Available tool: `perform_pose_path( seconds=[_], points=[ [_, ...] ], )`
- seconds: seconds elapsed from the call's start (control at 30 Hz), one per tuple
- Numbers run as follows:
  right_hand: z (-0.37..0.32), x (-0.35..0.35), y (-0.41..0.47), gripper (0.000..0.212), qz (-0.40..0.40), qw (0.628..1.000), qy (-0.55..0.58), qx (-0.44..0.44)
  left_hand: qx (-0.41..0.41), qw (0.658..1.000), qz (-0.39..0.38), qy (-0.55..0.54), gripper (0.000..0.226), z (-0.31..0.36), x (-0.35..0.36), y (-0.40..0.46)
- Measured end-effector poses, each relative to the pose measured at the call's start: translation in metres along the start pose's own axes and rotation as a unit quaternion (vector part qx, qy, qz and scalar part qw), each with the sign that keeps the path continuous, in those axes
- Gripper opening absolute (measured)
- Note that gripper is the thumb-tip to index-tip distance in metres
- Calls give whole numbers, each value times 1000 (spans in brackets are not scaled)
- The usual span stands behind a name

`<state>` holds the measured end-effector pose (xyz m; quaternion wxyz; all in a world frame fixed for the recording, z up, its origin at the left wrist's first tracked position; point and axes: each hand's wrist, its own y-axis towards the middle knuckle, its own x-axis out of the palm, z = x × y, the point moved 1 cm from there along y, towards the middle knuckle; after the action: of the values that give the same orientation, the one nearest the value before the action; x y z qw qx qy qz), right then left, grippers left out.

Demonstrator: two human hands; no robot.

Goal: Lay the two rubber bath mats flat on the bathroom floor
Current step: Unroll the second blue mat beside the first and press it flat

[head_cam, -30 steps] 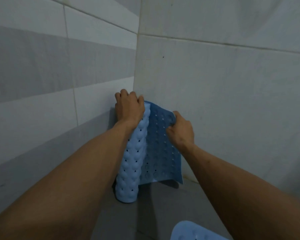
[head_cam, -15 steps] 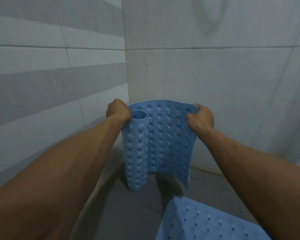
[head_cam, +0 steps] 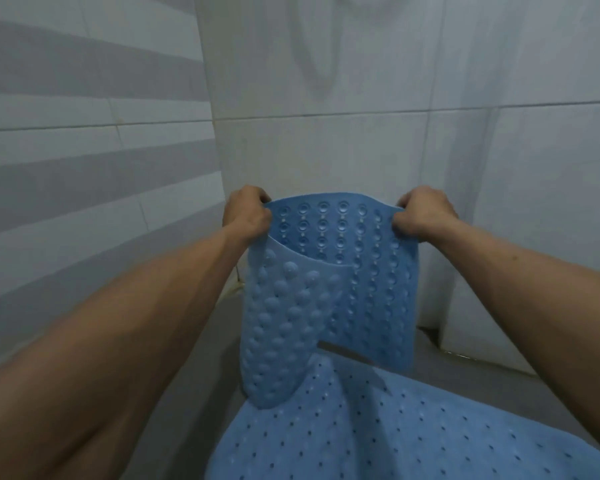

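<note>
Striped tiled wall (head_cam: 84, 161) on the left of the frame. Left hand (head_cam: 246, 216) at centre, fingers curled tight round the top left corner of the held bath mat (head_cam: 371, 282). Hanging between both hands, left side still curled over, suction cups facing out. Right hand (head_cam: 423, 216) clamped on the top right corner, well apart from the left. Second bath mat (head_cam: 413, 427) lying on the grey floor (head_cam: 482, 368), lower right, just under the hanging one.
</note>
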<state>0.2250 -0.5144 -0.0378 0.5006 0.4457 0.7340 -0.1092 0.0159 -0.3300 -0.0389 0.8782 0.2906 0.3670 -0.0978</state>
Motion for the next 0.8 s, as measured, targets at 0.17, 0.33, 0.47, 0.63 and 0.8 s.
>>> perform_pose_path(
  seconds=[0.17,0.33,0.47,0.63,0.8],
  points=[
    [24,-38,-29,43,-158,982,-101,-6,85,991,-99,41,40,37,-31,-46],
    [19,-33,-51,83,-243,950,-145,-134,123,958,-244,85,38,50,-62,-85],
    [29,-9,-57,20,-312,931,-120,-148,95,942,-302,113,32,39,-68,-99],
    [34,21,-72,20,-334,924,-83,-164,36,894,-331,300,30,3,-60,-112],
    [13,32,-76,28,-232,946,-93,-208,-71,878,-326,344,27,-17,-72,-122]
  ],
)
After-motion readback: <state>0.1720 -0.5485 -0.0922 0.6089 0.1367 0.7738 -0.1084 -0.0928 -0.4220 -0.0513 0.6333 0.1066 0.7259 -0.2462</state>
